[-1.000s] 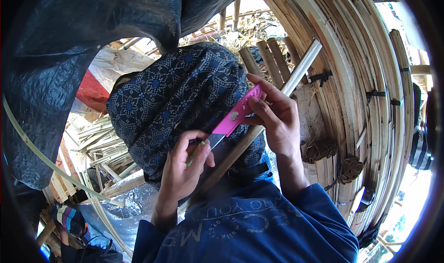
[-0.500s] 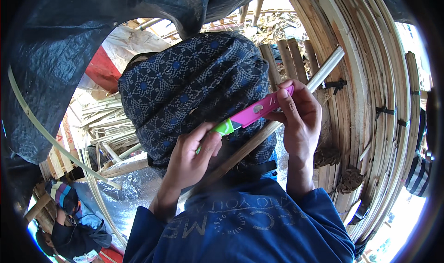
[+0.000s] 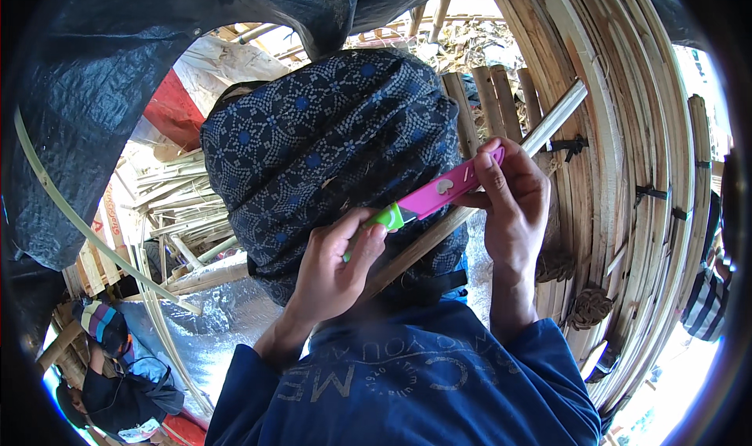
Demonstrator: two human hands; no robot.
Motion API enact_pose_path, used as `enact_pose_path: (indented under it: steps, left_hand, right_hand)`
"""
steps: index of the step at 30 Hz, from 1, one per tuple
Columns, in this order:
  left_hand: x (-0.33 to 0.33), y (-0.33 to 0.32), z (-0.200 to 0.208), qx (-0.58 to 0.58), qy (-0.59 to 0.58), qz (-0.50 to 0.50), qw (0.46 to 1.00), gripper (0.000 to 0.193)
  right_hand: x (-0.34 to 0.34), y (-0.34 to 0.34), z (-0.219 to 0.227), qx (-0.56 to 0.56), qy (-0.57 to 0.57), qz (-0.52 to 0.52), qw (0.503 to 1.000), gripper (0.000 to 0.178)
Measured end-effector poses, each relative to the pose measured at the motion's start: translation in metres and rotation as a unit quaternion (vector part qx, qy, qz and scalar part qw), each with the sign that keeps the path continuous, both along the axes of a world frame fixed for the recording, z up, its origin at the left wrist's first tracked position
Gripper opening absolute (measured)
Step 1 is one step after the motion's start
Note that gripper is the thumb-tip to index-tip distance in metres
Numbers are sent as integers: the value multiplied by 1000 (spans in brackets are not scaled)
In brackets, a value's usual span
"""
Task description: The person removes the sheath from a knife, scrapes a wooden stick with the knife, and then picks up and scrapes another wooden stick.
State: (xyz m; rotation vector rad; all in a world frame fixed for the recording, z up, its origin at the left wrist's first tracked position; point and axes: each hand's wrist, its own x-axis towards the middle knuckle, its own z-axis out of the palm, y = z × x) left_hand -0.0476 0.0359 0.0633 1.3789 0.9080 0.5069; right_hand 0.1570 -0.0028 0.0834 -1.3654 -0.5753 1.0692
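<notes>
1. moved since one second ago: green handle (image 3: 387, 218) and pink sheath (image 3: 429, 197), drawn closer together, with less blade (image 3: 409, 217) bared between; the pair lies flatter and farther right in the frame.
2. left hand (image 3: 333, 264), frame centre: closed around the green handle.
3. right hand (image 3: 513, 204), right of centre: thumb and fingers pinching the sheath's far end.
4. wooden pole (image 3: 423, 252): slanting beneath the sheath toward upper right.
5. blue shirt (image 3: 439, 418), lower centre: pale lettering (image 3: 337, 384) across the chest.
6. pink sheath, addendum: pale mark on its face.
</notes>
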Motion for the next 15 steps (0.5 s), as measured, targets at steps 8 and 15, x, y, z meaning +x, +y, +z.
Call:
enact_pose_path:
  steps: [8,15]
  left_hand:
    - [-2,10,9,-93,-18,-11,995,20]
    - [6,2,-4,210,36,-6,977,37]
  right_hand:
    - [2,2,-1,19,108,26,994,32]
    - [-12,3,-6,39,135,28,990,38]
